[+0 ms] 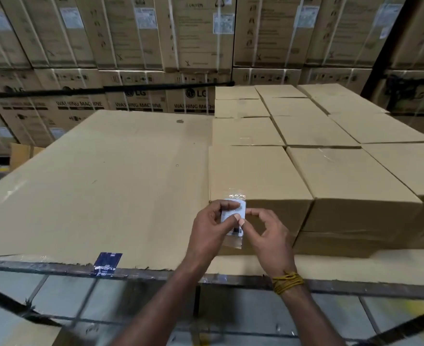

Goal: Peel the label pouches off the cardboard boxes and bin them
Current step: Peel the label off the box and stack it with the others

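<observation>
Our hands meet, fingers curled

Our left hand [209, 224] and right hand [265, 236] reach forward side by side, forearms angled inward, fingertips pinching together; a yellow cord [287, 282] wraps our right wrist.

Two hands were up front: the left hand [207, 224] and the right hand [268, 236]. One clear label pouch [233, 216] sat between them. One big flat cardboard sheet [106, 183] covered the desk's left side. Small plain boxes [260, 171] toward the right edge: eleven tops counted. One blue sticker [107, 263] at the near edge.
</observation>
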The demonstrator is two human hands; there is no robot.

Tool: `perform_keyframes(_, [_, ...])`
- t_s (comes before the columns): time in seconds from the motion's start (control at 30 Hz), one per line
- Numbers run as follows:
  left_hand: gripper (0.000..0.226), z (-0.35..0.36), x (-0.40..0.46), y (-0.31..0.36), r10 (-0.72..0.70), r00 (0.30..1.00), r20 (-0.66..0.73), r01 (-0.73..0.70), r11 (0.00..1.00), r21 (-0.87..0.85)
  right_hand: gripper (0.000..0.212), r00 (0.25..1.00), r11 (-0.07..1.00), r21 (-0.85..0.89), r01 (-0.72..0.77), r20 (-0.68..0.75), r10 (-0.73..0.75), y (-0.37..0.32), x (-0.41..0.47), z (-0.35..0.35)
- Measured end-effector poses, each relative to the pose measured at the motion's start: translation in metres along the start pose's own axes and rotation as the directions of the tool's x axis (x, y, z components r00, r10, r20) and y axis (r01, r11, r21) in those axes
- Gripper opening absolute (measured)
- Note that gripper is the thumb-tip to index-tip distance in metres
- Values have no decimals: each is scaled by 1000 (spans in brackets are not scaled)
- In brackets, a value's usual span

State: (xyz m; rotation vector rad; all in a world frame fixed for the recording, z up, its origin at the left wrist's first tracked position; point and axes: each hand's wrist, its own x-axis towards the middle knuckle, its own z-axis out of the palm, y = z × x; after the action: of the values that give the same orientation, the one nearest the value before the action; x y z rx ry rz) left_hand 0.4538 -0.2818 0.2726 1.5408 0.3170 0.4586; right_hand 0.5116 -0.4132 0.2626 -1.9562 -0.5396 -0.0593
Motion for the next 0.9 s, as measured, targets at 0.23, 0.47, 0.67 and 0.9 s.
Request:
perform_keyframes(0.23, [10, 12, -85, -41, -123, 992, 11, 123, 992, -36, 10, 988, 989, 62, -136, -62, 140, 23, -90, 6])
perform_keyframes(0.47, [12, 47, -142, -96, -490, 851, 189, 516, 847, -127, 12, 989, 920, -370, -130, -115, 94, 83, -171, -7])
perform_keyframes(0.67, [13, 90, -165, -116, -618, 717, 324, 682, 718, -139, 16, 979, 895, -399, -198, -133, 158, 128, -213, -31])
perform_keyframes(0.9, [12, 182, -171, -176, -812, 513, 279, 850, 527, -29, 17, 934, 888, -303, -347, -196, 298, 221, -247, -88])
